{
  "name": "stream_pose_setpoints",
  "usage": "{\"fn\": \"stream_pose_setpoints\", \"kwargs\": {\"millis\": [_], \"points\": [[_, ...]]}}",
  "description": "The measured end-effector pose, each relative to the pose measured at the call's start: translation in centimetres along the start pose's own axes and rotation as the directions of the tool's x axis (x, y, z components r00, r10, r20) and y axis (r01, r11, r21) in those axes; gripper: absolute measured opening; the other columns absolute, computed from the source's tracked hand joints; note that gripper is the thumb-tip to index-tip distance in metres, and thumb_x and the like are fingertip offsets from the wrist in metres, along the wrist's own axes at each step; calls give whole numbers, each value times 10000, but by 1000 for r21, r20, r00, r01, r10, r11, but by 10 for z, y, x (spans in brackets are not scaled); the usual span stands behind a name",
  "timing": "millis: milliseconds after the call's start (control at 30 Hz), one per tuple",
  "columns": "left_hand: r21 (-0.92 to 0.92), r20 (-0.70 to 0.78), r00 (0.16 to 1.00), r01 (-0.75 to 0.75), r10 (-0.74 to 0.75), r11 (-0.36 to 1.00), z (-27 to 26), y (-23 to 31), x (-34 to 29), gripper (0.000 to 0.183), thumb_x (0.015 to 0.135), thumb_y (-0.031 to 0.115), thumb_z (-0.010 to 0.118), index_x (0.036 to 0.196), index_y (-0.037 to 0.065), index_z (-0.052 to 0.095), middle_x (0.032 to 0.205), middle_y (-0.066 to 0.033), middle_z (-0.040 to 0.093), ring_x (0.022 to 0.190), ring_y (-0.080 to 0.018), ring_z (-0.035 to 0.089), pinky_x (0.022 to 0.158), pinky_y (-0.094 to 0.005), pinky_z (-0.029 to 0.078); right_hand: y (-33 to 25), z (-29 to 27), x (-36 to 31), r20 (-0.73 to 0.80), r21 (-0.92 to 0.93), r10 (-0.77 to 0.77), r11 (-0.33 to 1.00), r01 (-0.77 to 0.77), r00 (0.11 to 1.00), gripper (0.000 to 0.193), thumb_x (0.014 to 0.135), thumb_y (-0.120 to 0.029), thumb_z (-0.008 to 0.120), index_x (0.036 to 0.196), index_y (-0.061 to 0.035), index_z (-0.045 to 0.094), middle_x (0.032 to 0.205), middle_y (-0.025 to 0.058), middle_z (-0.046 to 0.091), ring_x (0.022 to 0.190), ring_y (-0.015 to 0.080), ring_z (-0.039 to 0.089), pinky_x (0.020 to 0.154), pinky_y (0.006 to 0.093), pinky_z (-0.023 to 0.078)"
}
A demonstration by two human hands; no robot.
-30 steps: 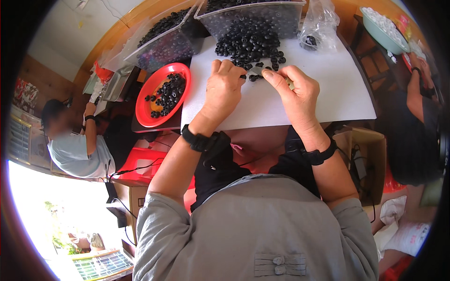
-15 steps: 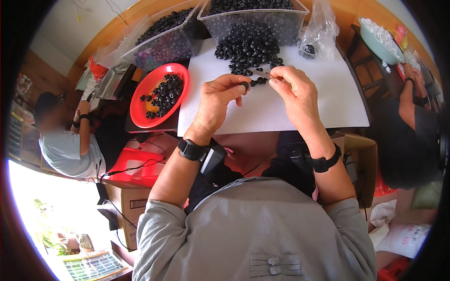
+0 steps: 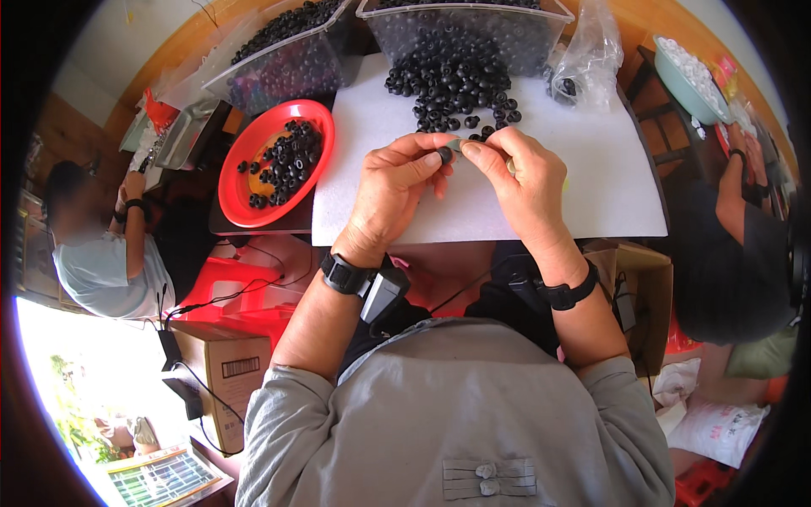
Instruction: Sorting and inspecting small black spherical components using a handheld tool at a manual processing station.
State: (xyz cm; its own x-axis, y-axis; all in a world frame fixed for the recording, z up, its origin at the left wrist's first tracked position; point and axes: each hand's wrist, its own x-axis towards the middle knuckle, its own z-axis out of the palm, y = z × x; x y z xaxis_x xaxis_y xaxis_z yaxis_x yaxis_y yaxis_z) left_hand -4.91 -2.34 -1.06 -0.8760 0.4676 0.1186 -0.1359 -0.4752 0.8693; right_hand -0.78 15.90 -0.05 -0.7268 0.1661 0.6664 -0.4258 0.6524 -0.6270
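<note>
While pinched at picture centre, small black rubber ring (image 3: 444,155): clear of the sheet, between thumb and forefinger of the left hand (image 3: 393,190), butted against a pale grey stub held the same way by the right hand (image 3: 524,177).

- Six o'clock, nearest: grey cloth garment (image 3: 456,422); both forearms rising from it.
- Black wrist strap with small box (image 3: 342,275) at seven o'clock of centre; second black wrist strap (image 3: 566,296) at five o'clock.
- Left hand: narrow pinch, closed on the ring; other fingers curled.
- Right hand: narrow pinch on the stub; whether anything more lies in the palm, cannot tell.
- Change over the last second: both hands then down at the near edge of the pile, fingertips among the rings; now lifted and drawn toward six o'clock, tips meeting. Reading: one ring parted from the pile and in hand.
- Under the hands: white rectangular paper sheet (image 3: 591,169).
- Twelve o'clock: loose pile of black rings (image 3: 452,80) on the sheet's far edge.
- Ten o'clock: round red plastic bowl (image 3: 228,190), part filled with rings.
- Farthest: two clear plastic tubs (image 3: 287,68) of rings; crumpled clear plastic bag (image 3: 591,51) at one o'clock.
- Nine o'clock, apart: seated person in a pale shirt (image 3: 101,262).
</note>
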Motion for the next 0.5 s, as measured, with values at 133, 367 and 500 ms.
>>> {"fn": "stream_pose_setpoints", "kwargs": {"millis": [133, 367, 500], "points": [[-2, -12, 1000, 11, -11, 1000, 1, 0, -2, 232, 968, -26, 582, 1181, -72, 663, 1005, -117, 687, 861, -176, 640, 714, -309, 533, 0, 0, -1, 10, 18, 30, 999, -30, 1000, 377, 865, -326, 773, 667, -67, 584, 581, 59, 575, 486, 232, 530, 475, 372, 403], [6, 7, 1000, -1, 1, 1000, 1, -1, -4, 244, 981, 1, 577, 1201, -75, 649, 1029, -131, 681, 880, -188, 640, 723, -310, 528, -1, 0, -1, 29, 0, 52, 999, -52, 998, 376, 869, -324, 768, 662, -67, 588, 549, 57, 557, 467, 227, 509, 464, 361, 389], [34, 17, 1000, -7, 7, 999, -1, -2, -4, 266, 985, 24, 579, 1222, -78, 643, 1037, -141, 680, 877, -196, 636, 727, -309, 521, -1, 0, -1, 71, -15, 89, 996, -88, 994, 330, 879, -298, 762, 714, -46, 627, 559, 50, 564, 494, 170, 503, 485, 333, 387]]}}
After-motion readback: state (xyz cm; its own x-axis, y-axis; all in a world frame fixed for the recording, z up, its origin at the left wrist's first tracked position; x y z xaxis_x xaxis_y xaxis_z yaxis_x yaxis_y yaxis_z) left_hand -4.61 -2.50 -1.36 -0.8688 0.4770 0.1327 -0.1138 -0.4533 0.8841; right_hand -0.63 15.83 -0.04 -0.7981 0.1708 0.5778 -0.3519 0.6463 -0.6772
